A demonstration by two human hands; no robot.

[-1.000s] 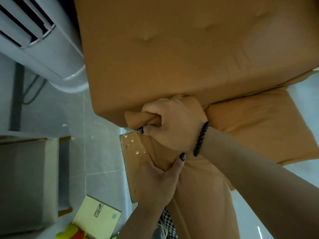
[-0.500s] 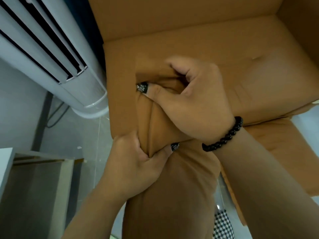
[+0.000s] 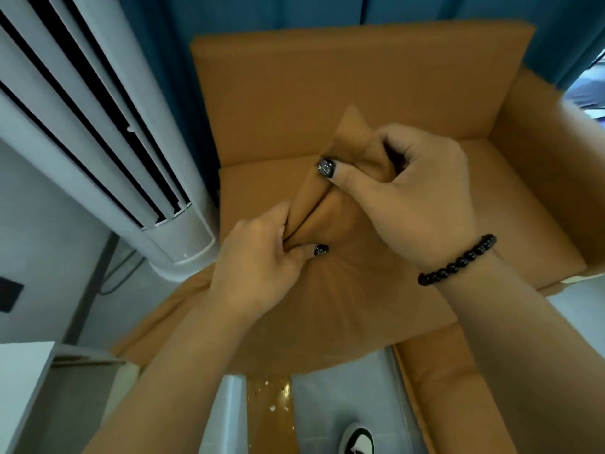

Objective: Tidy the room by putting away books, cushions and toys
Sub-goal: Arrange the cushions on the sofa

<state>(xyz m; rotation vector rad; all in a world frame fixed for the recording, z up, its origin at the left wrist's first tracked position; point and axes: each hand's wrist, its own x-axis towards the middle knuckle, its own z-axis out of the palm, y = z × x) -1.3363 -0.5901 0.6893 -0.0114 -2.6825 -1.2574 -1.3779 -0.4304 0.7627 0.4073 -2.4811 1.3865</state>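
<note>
Where hands (image 3: pixel 330 217) grip, tan cushion (image 3: pixel 347 299) bunches

Both forearms bare, no sleeves visible. Right wrist wears a bracelet (image 3: pixel 458 260) of round glossy black beads. Thumbnails painted dark: right thumbnail (image 3: pixel 326 167) black with silvery glitter pattern, left thumbnail (image 3: pixel 321 250) same dark polish. Shoe (image 3: pixel 357 438) at bottom edge, white with dark green panel.

Both hands bunch an orange cushion (image 3: pixel 330 299) over the seat of an orange armchair (image 3: pixel 327 93). The left hand (image 3: pixel 258 260) pinches a fold near the seat's left edge; the right hand (image 3: pixel 415 198), with a black bead bracelet (image 3: pixel 458 260), grips the cushion's upper corner. A white standing air conditioner (image 3: pixel 98 136) stands just left of the armchair.
</note>
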